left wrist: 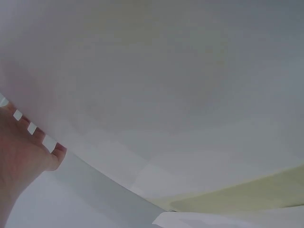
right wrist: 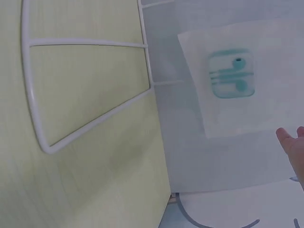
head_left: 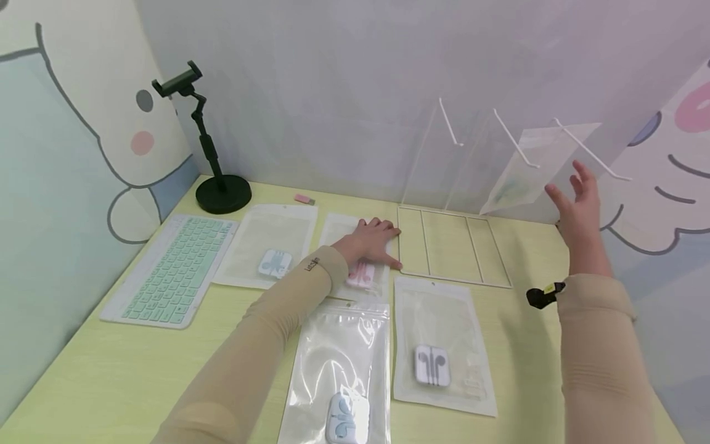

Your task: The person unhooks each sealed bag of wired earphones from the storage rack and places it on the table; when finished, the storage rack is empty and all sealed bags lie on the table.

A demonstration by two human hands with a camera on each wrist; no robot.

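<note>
My left hand [head_left: 368, 240] is over the clear pouch with the pink earphone case [head_left: 362, 274], fingers spread and fingertips close to the left side of the white wire rack [head_left: 455, 280]. In the left wrist view this hand [left wrist: 28, 147] shows at the left edge, and a pale surface fills most of the picture. My right hand [head_left: 582, 206] is raised beside the rack's right-hand hook [head_left: 590, 151], fingers apart and holding nothing. A pouch [right wrist: 190, 71] with a teal earphone case [right wrist: 232, 73] hangs there, tilted; the right fingertips [right wrist: 284, 135] are just off its lower edge.
Pouches with earphone cases lie at left [head_left: 266, 228], at front [head_left: 333, 333] and at right [head_left: 438, 308]. A mint keyboard [head_left: 172, 271], black phone stand [head_left: 222, 194] and pink USB stick [head_left: 304, 199] are at the left and back. Two other rack hooks [head_left: 514, 139] jut forward.
</note>
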